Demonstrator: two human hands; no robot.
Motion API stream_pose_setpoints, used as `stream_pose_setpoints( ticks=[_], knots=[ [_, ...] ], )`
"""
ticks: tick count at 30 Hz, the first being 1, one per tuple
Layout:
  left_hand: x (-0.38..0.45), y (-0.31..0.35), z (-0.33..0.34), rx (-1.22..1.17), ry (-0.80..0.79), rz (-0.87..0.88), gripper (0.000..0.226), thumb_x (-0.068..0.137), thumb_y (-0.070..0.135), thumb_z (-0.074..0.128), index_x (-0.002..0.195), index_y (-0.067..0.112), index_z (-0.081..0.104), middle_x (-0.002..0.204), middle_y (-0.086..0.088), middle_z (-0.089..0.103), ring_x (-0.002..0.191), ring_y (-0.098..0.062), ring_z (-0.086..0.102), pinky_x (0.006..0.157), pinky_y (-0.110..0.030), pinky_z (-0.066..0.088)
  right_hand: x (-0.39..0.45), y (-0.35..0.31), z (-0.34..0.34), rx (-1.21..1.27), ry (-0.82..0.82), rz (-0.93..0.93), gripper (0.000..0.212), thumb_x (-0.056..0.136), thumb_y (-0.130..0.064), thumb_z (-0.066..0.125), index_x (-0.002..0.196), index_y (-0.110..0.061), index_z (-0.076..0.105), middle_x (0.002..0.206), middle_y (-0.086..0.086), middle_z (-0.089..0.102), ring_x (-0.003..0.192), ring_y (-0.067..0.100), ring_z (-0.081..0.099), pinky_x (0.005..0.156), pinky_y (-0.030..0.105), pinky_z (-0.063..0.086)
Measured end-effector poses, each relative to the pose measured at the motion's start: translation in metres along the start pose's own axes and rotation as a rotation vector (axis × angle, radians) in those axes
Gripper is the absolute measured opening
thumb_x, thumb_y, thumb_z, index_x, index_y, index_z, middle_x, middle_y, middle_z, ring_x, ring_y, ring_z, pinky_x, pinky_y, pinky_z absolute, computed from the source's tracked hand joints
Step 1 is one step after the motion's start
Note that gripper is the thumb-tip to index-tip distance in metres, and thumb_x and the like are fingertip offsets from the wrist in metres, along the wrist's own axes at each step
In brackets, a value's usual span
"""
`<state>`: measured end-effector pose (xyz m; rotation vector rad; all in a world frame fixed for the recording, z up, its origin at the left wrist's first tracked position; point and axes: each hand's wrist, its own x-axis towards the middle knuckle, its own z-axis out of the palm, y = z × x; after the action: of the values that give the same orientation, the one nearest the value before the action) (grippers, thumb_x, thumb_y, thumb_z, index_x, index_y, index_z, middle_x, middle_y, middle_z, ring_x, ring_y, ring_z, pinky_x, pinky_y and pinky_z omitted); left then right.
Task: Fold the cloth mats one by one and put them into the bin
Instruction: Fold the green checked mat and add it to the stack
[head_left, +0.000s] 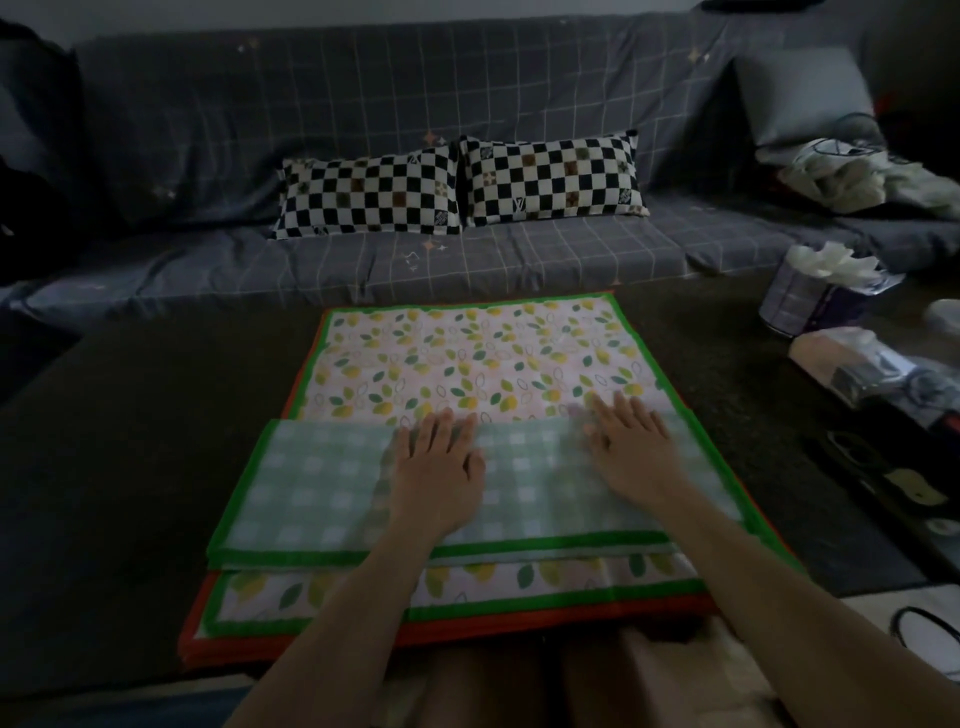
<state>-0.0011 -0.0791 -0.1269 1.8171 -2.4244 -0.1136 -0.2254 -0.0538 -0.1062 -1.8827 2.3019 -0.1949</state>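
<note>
Stack of cloth mats (467, 364) flat on dark table (130, 467), directly in front of grey sofa (363, 130) bearing two checkered pillows (457, 187). Near half of top mat folded over toward the sofa, green gingham underside (311, 483) exposed, lemon print beyond. Left hand (439, 462) and right hand (631, 447) pressed flat, fingers spread, on the gingham flap at its fold edge; tissue box (815, 296) right of the mats.

Stack of cloth mats (467, 613) lying flat on dark table, orange edge at bottom. Top mat (483, 358): lemon-leaf print, green border, near part folded over, showing green-white checked underside (311, 483)
</note>
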Motion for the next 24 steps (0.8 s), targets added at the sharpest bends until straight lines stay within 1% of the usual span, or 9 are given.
stream_pose_setpoints(
  ticks=[3,6,9,11,13,14,19,21,24],
  knots=[
    [0.000,-0.002,0.000,0.009,0.015,0.002,0.054,0.100,0.041,0.012,0.152,0.029,0.005,0.161,0.001,0.004,0.147,-0.019,-0.001,0.118,-0.049,-0.002,-0.006,-0.047,0.008,0.053,0.054,-0.199,0.050,0.101,-0.034,0.017,0.150,-0.026,0.007,0.158,0.004,0.004,0.146,0.021,-0.003,0.117,0.038,-0.006],
    [-0.001,-0.003,-0.002,0.055,0.016,0.000,0.053,0.101,0.038,0.008,0.152,0.025,0.007,0.161,-0.001,0.006,0.147,-0.020,0.001,0.119,-0.048,-0.003,-0.008,-0.082,0.025,0.147,0.015,-0.288,0.048,0.102,-0.032,0.018,0.149,-0.025,0.014,0.158,0.001,0.010,0.146,0.017,0.002,0.117,0.034,-0.003],
    [-0.004,-0.005,-0.005,0.021,-0.002,0.015,0.065,0.091,0.041,-0.005,0.152,0.026,0.007,0.161,-0.001,0.007,0.148,-0.019,0.001,0.118,-0.047,-0.006,-0.008,-0.084,0.035,0.030,0.024,-0.281,0.050,0.101,-0.038,0.016,0.149,-0.025,0.016,0.158,-0.004,0.012,0.146,0.013,0.003,0.117,0.033,-0.002],
    [-0.006,-0.017,-0.007,0.048,-0.010,0.031,0.059,0.096,0.041,0.003,0.152,0.026,0.008,0.161,0.001,0.007,0.147,-0.018,0.001,0.118,-0.048,-0.004,-0.008,-0.082,0.037,-0.021,0.020,-0.278,0.053,0.099,-0.044,0.015,0.149,-0.026,0.013,0.158,-0.005,0.009,0.146,0.013,0.002,0.117,0.035,-0.002],
    [-0.009,-0.039,-0.010,0.047,-0.008,0.001,0.053,0.101,0.038,0.014,0.152,0.027,0.007,0.161,0.004,0.005,0.147,-0.016,0.000,0.118,-0.048,-0.002,-0.008,-0.082,0.037,-0.061,-0.002,-0.279,0.057,0.097,-0.049,0.013,0.150,-0.028,0.009,0.158,-0.005,0.005,0.146,0.013,0.000,0.118,0.036,-0.001],
    [-0.011,-0.054,-0.011,0.047,-0.011,-0.022,0.053,0.101,0.037,0.016,0.152,0.027,0.006,0.161,0.005,0.004,0.147,-0.016,-0.001,0.118,-0.048,-0.002,-0.008,-0.083,0.037,-0.082,-0.010,-0.277,0.058,0.097,-0.050,0.012,0.150,-0.028,0.007,0.158,-0.005,0.004,0.146,0.014,-0.001,0.118,0.037,-0.002],
    [-0.023,-0.120,-0.025,0.096,-0.081,-0.110,0.054,0.101,0.039,0.012,0.152,0.025,-0.001,0.161,0.003,-0.001,0.147,-0.016,-0.005,0.120,-0.040,-0.004,-0.009,-0.083,0.037,-0.128,-0.004,-0.277,0.060,0.095,-0.054,0.009,0.150,-0.030,0.002,0.158,-0.006,0.000,0.146,0.014,-0.003,0.119,0.038,-0.002],
    [-0.025,-0.127,-0.027,0.100,-0.082,-0.103,0.055,0.101,0.040,0.011,0.152,0.023,-0.002,0.161,0.001,-0.002,0.147,-0.016,-0.006,0.120,-0.038,-0.005,-0.009,-0.083,0.037,-0.124,-0.010,-0.274,0.061,0.094,-0.055,0.009,0.149,-0.031,0.000,0.158,-0.007,-0.002,0.146,0.014,-0.005,0.119,0.038,-0.003],
    [-0.025,-0.125,-0.025,0.098,-0.060,-0.095,0.055,0.101,0.040,0.011,0.152,0.023,-0.001,0.161,0.001,-0.001,0.147,-0.017,-0.005,0.120,-0.039,-0.004,-0.010,-0.084,0.036,-0.124,-0.019,-0.272,0.061,0.094,-0.055,0.009,0.149,-0.031,-0.002,0.158,-0.006,-0.004,0.145,0.014,-0.006,0.119,0.039,-0.003]
  ],
)
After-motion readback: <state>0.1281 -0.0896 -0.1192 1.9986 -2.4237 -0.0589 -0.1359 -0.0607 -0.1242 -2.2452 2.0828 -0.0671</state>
